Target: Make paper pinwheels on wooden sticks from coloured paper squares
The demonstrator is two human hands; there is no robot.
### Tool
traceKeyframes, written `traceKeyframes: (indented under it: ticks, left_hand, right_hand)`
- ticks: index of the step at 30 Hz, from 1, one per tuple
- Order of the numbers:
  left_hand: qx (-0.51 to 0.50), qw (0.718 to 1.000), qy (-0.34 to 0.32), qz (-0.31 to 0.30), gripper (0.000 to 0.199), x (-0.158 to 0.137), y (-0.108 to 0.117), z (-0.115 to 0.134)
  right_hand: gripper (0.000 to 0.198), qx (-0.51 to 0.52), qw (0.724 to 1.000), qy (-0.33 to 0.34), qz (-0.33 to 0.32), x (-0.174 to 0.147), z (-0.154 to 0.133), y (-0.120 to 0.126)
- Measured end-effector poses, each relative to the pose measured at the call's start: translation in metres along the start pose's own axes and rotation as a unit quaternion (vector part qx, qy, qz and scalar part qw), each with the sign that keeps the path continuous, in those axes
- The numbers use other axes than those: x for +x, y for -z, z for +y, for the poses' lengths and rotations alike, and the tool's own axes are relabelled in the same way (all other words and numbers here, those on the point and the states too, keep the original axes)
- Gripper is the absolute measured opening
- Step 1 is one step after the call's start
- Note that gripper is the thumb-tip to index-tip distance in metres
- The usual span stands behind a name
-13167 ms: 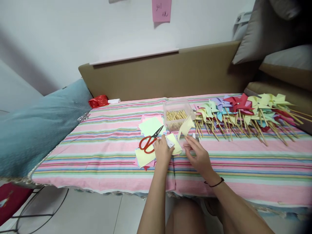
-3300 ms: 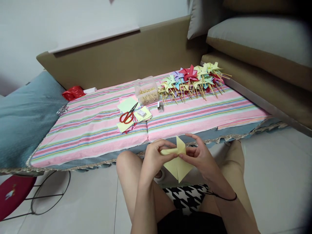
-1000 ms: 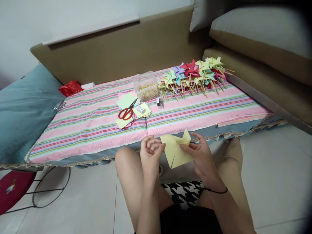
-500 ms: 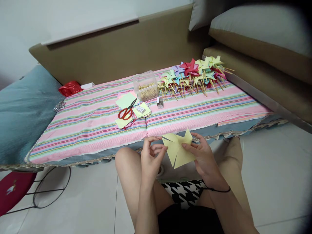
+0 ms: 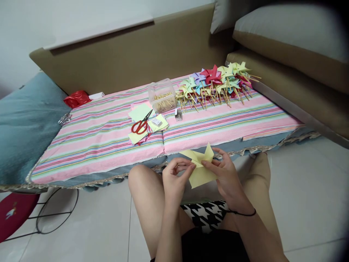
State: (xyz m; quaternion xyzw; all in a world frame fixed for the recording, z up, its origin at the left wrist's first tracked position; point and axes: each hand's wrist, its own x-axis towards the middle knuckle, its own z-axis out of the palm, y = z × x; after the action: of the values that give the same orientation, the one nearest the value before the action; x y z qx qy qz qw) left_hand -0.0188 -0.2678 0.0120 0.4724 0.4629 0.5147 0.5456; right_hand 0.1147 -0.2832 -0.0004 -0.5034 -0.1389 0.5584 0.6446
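Observation:
A sheet of yellow paper (image 5: 202, 176), cut in from its corners, is held above my lap between both hands. My left hand (image 5: 177, 174) pinches one corner and brings it in toward the sheet's middle. With thumb on the front and fingers behind, my right hand (image 5: 225, 169) grips the sheet's right side, where another flap points up. Finished paper pinwheels (image 5: 212, 76) on wooden sticks lie beyond my hands on the striped cover. Red-handled scissors (image 5: 139, 126) rest on loose coloured paper squares (image 5: 140, 112).
A clear plastic box (image 5: 163, 95) of short wooden sticks stands by the pinwheels, with a small open box (image 5: 178, 115) in front. A red plastic bag (image 5: 77, 99) lies at the far left. Cushions (image 5: 289, 40) are stacked at right; a red stool (image 5: 17, 214) stands lower left.
My left hand has moved right, folding the left corner of the yellow paper in toward its centre. The right hand keeps nearly the same hold.

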Motion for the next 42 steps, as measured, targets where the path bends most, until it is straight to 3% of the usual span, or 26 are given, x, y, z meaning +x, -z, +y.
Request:
traceKeyframes:
  ticks: [4, 12, 20, 42]
  left_hand:
    - [-0.054, 0.997, 0.048, 0.028, 0.031, 0.001, -0.005, -0.002]
    - [-0.112, 0.982, 0.149, -0.011, 0.049, 0.000, -0.006, 0.002]
    - [-0.095, 0.986, 0.130, 0.036, 0.038, -0.001, -0.009, -0.003]
    - [-0.135, 0.980, 0.139, 0.047, 0.040, -0.003, -0.012, 0.000]
  right_hand:
    - [0.080, 0.001, 1.000, 0.000, -0.006, -0.002, -0.001, -0.001]
    - [0.084, -0.007, 1.000, 0.008, -0.012, -0.004, -0.002, -0.002]
    - [0.079, -0.004, 0.999, 0.017, -0.030, -0.005, 0.002, -0.003]
    - [0.078, -0.010, 0.999, 0.017, -0.042, -0.006, 0.003, -0.003]
